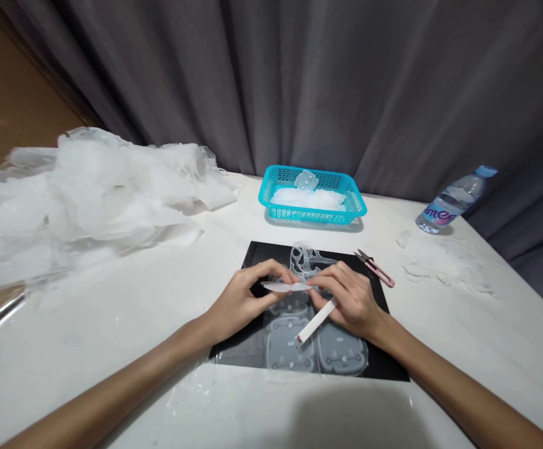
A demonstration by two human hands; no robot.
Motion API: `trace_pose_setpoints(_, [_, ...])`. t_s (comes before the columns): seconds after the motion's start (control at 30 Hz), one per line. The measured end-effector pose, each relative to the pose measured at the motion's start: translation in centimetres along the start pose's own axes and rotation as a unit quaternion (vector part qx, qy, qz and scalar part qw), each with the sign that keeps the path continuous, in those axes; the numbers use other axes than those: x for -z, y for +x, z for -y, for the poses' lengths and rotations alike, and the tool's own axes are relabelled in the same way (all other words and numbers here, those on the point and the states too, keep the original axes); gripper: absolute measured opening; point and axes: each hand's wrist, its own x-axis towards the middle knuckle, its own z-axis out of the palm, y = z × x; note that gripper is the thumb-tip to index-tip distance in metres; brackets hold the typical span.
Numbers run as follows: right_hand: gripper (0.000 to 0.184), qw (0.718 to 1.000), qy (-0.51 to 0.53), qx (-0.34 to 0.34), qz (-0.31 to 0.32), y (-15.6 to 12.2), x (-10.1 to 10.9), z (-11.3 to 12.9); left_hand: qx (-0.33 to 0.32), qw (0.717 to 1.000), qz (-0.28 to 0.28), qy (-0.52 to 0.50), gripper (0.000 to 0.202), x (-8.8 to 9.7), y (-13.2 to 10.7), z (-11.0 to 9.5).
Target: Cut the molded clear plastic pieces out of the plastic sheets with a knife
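My left hand pinches a thin, whitish translucent plastic piece, seen nearly edge-on, above a black mat. The fingers of my right hand close on the near end of that piece. Tucked in the same right hand is a slim white stick-like tool with a reddish tip, pointing down and left. Beneath both hands, a clear sheet with rounded-square plastic pieces lies on the black mat. Looped clear plastic scrap sits just beyond my fingers.
A blue basket with whitish pieces in it stands behind the mat. Pink-handled thread snips rest at its right edge. A water bottle and thin scraps are on the right. A big pile of white plastic film covers the left.
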Motion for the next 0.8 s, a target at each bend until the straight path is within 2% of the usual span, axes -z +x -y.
trace_pose_setpoints(0.37, [0.016, 0.999, 0.006, 0.034, -0.036, -0.04, 0.39, 0.13, -0.018, 0.999, 0.000, 0.049, 0.007, 0.02, -0.13, 0.04])
trace_pose_setpoints(0.57, [0.016, 1.000, 0.009, 0.003, -0.012, 0.06, 0.39, -0.07, -0.044, 0.997, -0.007, 0.063, 0.011, -0.02, -0.24, -0.24])
trace_pose_setpoints(0.8, [0.010, 1.000, 0.024, 0.003, 0.011, -0.15, 0.33, -0.24, -0.057, 0.995, -0.007, 0.076, 0.009, -0.07, -0.29, -0.37])
